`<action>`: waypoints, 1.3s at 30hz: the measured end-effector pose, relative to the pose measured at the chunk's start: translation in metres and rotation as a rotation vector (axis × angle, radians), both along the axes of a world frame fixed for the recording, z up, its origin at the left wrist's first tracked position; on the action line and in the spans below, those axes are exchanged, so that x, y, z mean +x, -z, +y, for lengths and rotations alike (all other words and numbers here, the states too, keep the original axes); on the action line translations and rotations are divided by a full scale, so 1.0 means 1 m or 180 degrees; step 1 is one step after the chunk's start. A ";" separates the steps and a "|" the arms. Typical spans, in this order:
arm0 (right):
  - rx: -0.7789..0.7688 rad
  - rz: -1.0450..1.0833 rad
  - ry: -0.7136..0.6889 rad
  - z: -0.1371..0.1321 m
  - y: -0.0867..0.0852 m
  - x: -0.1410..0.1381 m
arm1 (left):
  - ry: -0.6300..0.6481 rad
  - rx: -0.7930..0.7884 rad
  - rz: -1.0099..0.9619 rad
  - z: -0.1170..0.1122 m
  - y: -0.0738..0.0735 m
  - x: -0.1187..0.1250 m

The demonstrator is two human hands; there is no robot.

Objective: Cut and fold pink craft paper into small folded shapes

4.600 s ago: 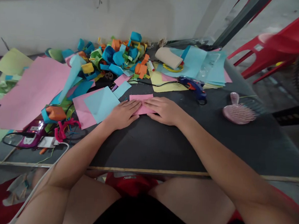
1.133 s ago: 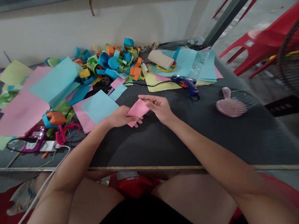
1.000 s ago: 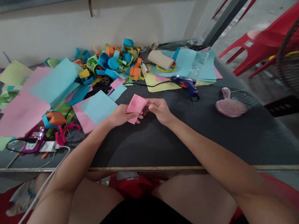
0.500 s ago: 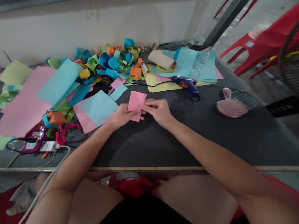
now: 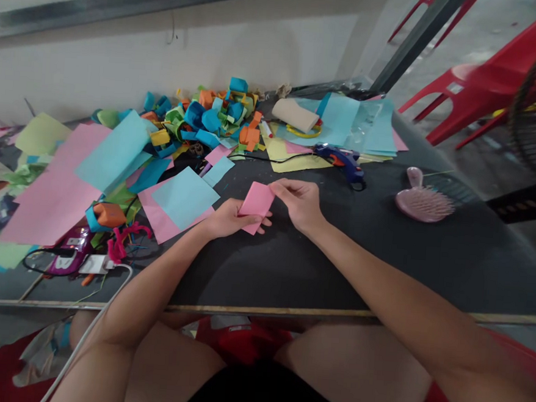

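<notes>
A small pink piece of paper (image 5: 257, 200), rectangular and seemingly folded, is held above the dark table (image 5: 299, 277). My left hand (image 5: 232, 219) grips its lower left part, thumb on top and fingers underneath. At the paper's upper right corner, my right hand (image 5: 301, 202) pinches the edge between thumb and finger. To the left of my hands lies a light blue sheet (image 5: 185, 196) on top of a pink sheet (image 5: 163, 227).
Cut and folded paper pieces (image 5: 210, 114) heap up against the wall. A blue glue gun (image 5: 344, 160) with a cable lies behind my hands, and a pink hairbrush (image 5: 424, 203) is at right. On the left are a purple power strip (image 5: 72, 250) and a large pink sheet (image 5: 60, 186).
The pink paper has tilted clockwise. My right hand has shifted from its right side to the upper right corner. The whole view has moved slightly.
</notes>
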State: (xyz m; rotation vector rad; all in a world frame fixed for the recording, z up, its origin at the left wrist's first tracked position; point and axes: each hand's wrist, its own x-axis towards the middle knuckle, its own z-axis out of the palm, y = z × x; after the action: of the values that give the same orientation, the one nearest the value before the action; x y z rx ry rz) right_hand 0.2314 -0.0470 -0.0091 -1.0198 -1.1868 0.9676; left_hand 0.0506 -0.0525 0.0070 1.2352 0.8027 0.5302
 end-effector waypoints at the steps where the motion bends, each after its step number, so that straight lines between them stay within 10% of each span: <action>1: 0.0047 -0.0096 0.0103 0.000 0.001 0.001 | 0.0031 0.0009 -0.0023 -0.001 0.000 0.000; 15: -0.0107 -0.0400 -0.0323 -0.011 -0.003 -0.006 | -0.0177 0.0508 -0.0059 0.002 0.008 0.002; 22: -0.0097 -0.0748 -0.0172 -0.007 -0.003 -0.005 | -0.1281 0.1639 0.0762 0.010 0.010 -0.002; 39: -0.0229 -0.0599 -0.0214 0.001 0.006 -0.002 | -0.1514 0.0729 0.0128 0.017 0.006 0.000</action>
State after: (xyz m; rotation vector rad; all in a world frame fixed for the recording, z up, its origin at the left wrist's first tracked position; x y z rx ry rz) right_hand 0.2293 -0.0458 -0.0150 -1.1539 -1.3567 0.9892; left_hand 0.0508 -0.0355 0.0010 1.2669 1.1013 1.0075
